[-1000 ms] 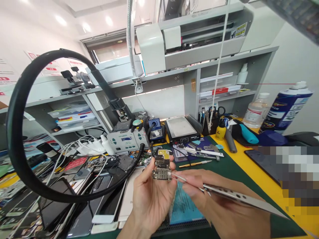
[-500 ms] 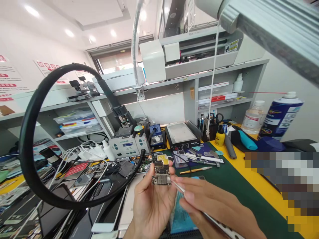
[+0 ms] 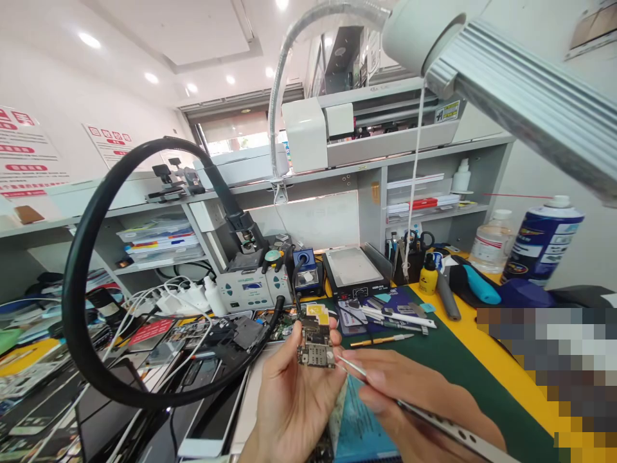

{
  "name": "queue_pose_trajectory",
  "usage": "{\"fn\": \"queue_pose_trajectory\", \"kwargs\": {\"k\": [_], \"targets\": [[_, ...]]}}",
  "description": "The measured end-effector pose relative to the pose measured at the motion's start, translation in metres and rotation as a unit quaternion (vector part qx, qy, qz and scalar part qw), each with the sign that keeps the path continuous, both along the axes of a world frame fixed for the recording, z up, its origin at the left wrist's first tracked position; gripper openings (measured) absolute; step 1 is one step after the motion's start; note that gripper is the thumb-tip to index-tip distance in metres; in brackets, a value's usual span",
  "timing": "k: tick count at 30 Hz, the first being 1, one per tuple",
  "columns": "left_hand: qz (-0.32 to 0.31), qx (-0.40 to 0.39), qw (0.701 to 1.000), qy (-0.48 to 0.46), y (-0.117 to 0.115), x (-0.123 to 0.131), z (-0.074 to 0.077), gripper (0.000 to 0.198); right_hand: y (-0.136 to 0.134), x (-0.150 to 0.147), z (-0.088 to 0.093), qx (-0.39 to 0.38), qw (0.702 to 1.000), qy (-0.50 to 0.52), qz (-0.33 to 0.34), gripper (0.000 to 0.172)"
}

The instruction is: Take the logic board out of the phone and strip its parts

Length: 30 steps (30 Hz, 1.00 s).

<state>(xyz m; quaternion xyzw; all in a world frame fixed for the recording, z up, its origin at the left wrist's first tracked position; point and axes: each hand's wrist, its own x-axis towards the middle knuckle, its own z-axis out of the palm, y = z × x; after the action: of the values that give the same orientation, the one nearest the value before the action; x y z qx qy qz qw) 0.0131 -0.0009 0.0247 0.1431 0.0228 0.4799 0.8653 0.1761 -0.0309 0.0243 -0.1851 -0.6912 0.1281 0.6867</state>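
Observation:
A small circuit board with metal shields is held up by its edges between the thumb and fingers of my left hand. My right hand grips slim metal tweezers with holes along the handle. Their tip points left, just beside the lower right corner of the board; whether it touches cannot be made out. Behind the board lies a small yellow-and-white piece. Under my hands is a blue mat with dark marks.
A thick black hose loops on the left over phones and boards. Behind stand a soldering station and a hot plate. On the right are a yellow bottle and a spray can. A lamp arm hangs overhead.
The view has shifted, so the surroundings sit lower and slightly to the right. The tweezers' tip has drawn back a little from the board's face toward its right edge.

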Motion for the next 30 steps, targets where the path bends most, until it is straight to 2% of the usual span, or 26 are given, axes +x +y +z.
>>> {"fn": "queue_pose_trajectory", "kwargs": {"k": [6,11,15,18,25,30], "targets": [[-0.028,0.026,0.999,0.0,0.001,-0.002,0.001,0.033,0.002,-0.003,0.004,0.001,0.999,0.038,-0.001,0.041],[-0.011,0.031,0.999,-0.011,-0.002,0.0,-0.002,0.029,0.002,-0.006,-0.006,-0.01,0.999,0.051,0.001,0.05],[0.003,0.02,0.999,-0.03,-0.004,0.003,-0.005,0.029,0.003,-0.01,-0.012,0.055,0.998,0.019,-0.023,0.06],[0.001,0.009,0.999,-0.033,-0.005,0.002,-0.006,0.029,0.003,-0.013,-0.013,0.074,0.996,0.002,-0.042,0.063],[-0.008,0.04,0.999,-0.032,-0.001,-0.002,0.0,0.034,0.002,-0.014,-0.001,0.023,0.997,0.066,-0.011,0.054],[-0.049,0.064,0.996,-0.031,0.001,-0.004,0.004,0.032,0.007,-0.007,0.003,0.0,0.998,0.044,0.033,0.047]]}}
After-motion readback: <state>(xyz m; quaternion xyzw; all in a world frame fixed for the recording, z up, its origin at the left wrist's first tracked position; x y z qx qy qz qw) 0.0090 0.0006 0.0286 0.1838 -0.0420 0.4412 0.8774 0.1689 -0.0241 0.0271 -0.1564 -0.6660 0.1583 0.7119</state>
